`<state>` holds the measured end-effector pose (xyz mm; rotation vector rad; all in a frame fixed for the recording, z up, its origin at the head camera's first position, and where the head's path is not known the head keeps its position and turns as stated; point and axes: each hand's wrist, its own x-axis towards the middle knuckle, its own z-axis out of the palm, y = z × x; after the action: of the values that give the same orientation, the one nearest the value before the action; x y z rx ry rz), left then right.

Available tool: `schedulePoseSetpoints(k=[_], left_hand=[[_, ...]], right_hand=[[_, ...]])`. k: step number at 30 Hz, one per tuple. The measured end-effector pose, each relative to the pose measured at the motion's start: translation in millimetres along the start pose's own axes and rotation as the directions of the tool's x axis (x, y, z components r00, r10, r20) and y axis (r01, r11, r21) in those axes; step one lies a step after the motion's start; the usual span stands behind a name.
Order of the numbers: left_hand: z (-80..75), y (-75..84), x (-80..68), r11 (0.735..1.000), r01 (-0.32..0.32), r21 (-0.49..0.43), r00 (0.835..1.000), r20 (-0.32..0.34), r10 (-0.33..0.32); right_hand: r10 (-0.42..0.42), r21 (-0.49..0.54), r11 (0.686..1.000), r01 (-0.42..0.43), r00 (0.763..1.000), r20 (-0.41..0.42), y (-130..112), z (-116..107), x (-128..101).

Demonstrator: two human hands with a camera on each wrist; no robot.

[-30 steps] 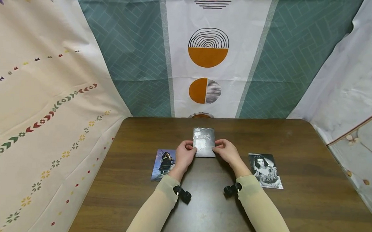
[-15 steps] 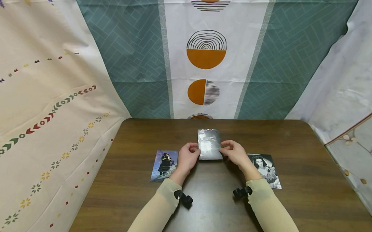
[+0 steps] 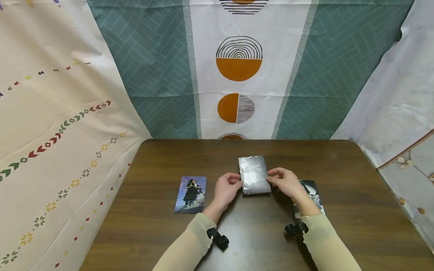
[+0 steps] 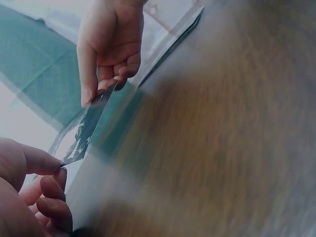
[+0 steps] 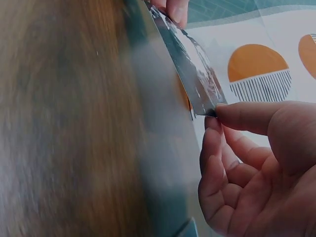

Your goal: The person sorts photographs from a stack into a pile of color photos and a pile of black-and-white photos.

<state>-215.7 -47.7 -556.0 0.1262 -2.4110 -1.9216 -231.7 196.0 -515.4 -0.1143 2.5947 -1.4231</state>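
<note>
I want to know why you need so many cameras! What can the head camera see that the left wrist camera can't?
Only the head view shows the colour photo lying left of the hands and the black-and-white photo partly under the right arm. Only the left wrist view shows from the side that the shiny sleeve is lifted off the table. Both show the left hand and right hand pinching its opposite edges.

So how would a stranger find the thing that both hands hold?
On the dark wooden table, look between the colour photo at left and the black-and-white photo at right. The shiny silver sleeve is lifted there, pinched at both sides; only it shows no picture.
</note>
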Motion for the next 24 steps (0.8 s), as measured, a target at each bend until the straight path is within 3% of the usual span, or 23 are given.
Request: schedulePoseSetpoints(k=[11, 18, 24], left_hand=[[30.5, 13.9, -16.1, 0.997, 0.024, -0.068, 0.995, 0.099, -0.017], [58.5, 23.6, -28.4, 0.991, 0.066, -0.116, 0.984, 0.17, -0.046], [86.7, 26.7, -38.3, 0.992, 0.075, -0.104, 0.981, 0.185, -0.055]], right_hand=[[0.012, -0.081, 0.997, -0.009, 0.999, 0.032, 16.8, -35.8, -21.0], [0.038, -0.097, 0.995, -0.028, 0.994, 0.105, 34.5, -66.9, -33.3], [0.08, -0.119, 0.991, -0.063, 0.987, 0.142, 50.5, -91.8, -44.2]])
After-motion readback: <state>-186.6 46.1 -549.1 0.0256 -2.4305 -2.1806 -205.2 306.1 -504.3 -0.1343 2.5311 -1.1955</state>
